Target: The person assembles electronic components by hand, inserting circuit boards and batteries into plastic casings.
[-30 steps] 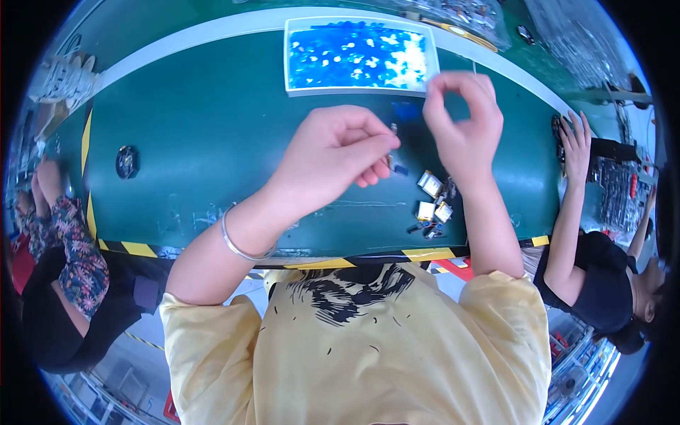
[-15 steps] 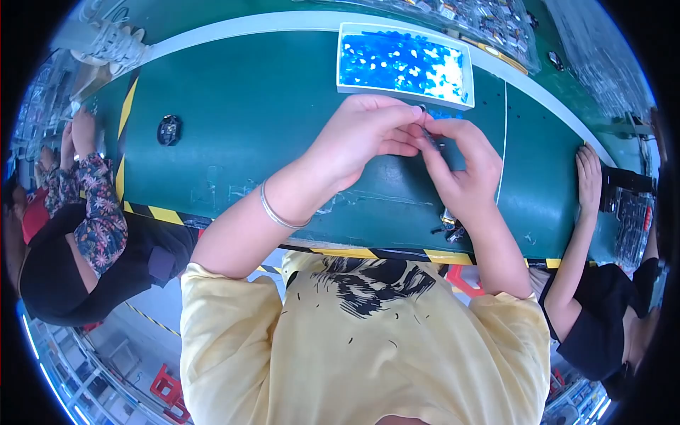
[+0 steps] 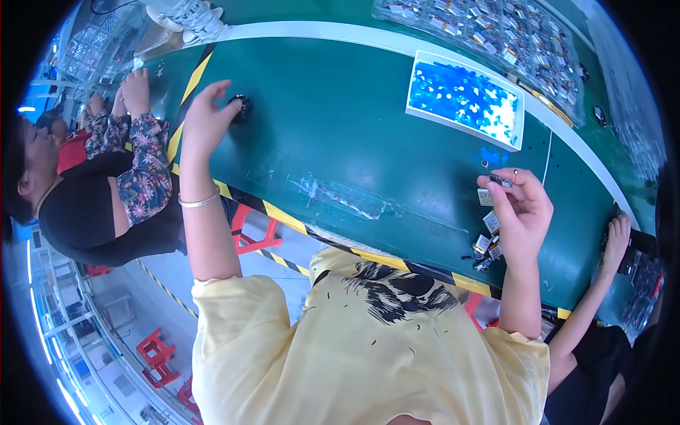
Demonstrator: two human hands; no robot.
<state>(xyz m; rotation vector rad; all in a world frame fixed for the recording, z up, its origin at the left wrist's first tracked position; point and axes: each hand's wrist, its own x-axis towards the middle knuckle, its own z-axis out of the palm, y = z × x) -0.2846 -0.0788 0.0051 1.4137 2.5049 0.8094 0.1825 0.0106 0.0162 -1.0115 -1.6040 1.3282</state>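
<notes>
My left hand (image 3: 211,117) is at the far left of the table, thumb and index finger apart. Beside its thumb tip sits a round black part (image 3: 241,108); whether they touch I cannot tell. My right hand (image 3: 523,212) pinches a small dark electronic part (image 3: 500,180) between thumb and fingers, with a tiny round piece (image 3: 516,172) showing at the fingertips. On the table next to this hand lie several small silver battery-like pieces (image 3: 491,222) with dark wires. A small round piece (image 3: 484,163) lies just beyond them.
A white box (image 3: 464,127) of small blue pieces stands at the back right. Behind it is a clear tray (image 3: 489,32) full of small parts. Clear film strips (image 3: 340,198) lie on the green table (image 3: 333,113). Co-workers' hands (image 3: 136,92) are at left and another hand (image 3: 618,237) at right.
My hands have parted: the left moved far left to the round black part, the right stays over the right side with the small electronic part. The view has shifted leftward.
</notes>
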